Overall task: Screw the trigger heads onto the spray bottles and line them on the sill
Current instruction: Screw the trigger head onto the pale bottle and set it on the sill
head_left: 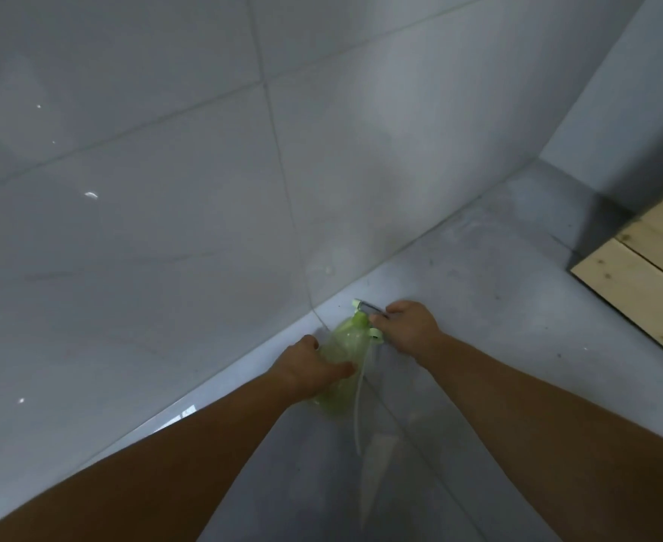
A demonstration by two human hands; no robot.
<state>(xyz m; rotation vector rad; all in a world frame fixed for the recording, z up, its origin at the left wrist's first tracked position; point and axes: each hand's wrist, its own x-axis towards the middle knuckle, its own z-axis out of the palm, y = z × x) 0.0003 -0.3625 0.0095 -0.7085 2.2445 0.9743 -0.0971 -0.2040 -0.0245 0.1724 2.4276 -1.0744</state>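
A translucent pale green spray bottle is held low over the grey floor, close to the tiled wall. My left hand is wrapped around its body. My right hand grips the green trigger head near the bottle's neck. The head's thin white dip tube hangs down outside the bottle, to its right. The image is motion-blurred, so I cannot tell whether the head touches the neck.
A glossy white tiled wall fills the left and top. The grey floor runs along its base. A pale wooden slatted board lies at the right edge, beside a white wall corner.
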